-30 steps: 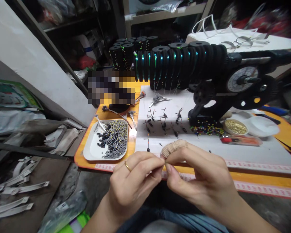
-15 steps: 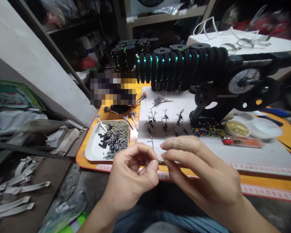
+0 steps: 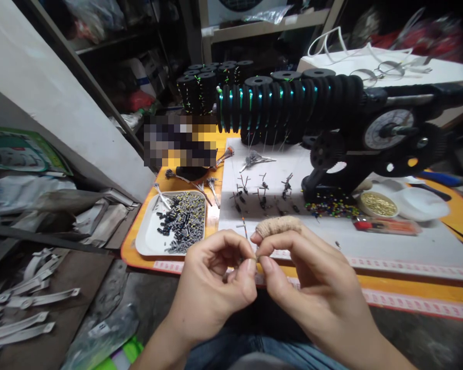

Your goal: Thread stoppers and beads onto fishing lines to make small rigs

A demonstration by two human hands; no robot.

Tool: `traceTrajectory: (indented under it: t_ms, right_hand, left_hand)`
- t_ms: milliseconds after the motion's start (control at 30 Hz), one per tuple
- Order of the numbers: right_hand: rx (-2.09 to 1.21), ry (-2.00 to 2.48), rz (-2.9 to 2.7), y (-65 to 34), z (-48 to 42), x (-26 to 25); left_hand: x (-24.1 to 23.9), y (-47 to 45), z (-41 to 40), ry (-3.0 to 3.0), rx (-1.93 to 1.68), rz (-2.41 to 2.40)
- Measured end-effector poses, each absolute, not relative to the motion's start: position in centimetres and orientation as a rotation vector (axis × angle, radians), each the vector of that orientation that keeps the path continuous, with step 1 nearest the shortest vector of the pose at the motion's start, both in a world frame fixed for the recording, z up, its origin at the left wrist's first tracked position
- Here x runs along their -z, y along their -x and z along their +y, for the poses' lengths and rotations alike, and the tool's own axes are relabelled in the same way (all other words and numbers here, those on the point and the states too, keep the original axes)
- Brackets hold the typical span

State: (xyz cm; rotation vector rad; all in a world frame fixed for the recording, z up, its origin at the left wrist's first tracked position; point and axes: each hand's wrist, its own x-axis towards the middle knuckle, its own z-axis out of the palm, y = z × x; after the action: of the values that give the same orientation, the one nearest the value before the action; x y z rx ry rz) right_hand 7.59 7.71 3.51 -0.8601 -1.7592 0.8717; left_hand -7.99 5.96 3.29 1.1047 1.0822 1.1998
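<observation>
While both bare hands meet low over the near edge of the yellow-orange wooden desk (image 3: pixel 461 205), left hand (image 3: pixel 216 295) and right hand (image 3: pixel 320 288) each have thumb and finger pinched, grip clenched on one tiny piece (image 3: pixel 256 258), mostly hidden, too small to identify. Piece sits right between the two sets of fingertips. Right hand has one finger in a beige ribbed wrap (image 3: pixel 280 225), extended above the pinch. Just behind the left fingertips, a thin upright stick with a pale crossbar (image 3: pixel 244 228). Left of the hands, a white rounded plastic tray (image 3: pixel 144 237) with a heap of small grey, black and yellow cylinders (image 3: pixel 185 221). Beyond the hands, small black pieces with thin branching tops (image 3: pixel 262 195) on a white flat sheet (image 3: pixel 393 252); farther back, a large black machine with ribbed rollers (image 3: pixel 289 110). Right side: loose multicoloured beads (image 3: pixel 330 204), gold-coloured bits (image 3: pixel 378 204) in a round white bowl, red-and-clear cutter (image 3: pixel 388 226) near it.
</observation>
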Motion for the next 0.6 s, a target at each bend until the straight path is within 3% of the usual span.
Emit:
traceTrajectory:
  t_ms: [133,367,600]
  right_hand:
    - [-0.861,0.871,-1.782,-7.6,7.7,-3.4]
    - [-0.317,0.834,-1.889,-7.6,7.3,-3.3]
    - [-0.604,0.866,-1.808,-8.1,7.3,-2.9]
  left_hand:
    - [-3.7,8.2,6.3,-1.128,-1.169,1.057]
    - [-3.6,8.0,6.2,-1.145,-1.195,1.076]
    - [-3.1,8.0,5.3,-1.37,-1.279,1.163]
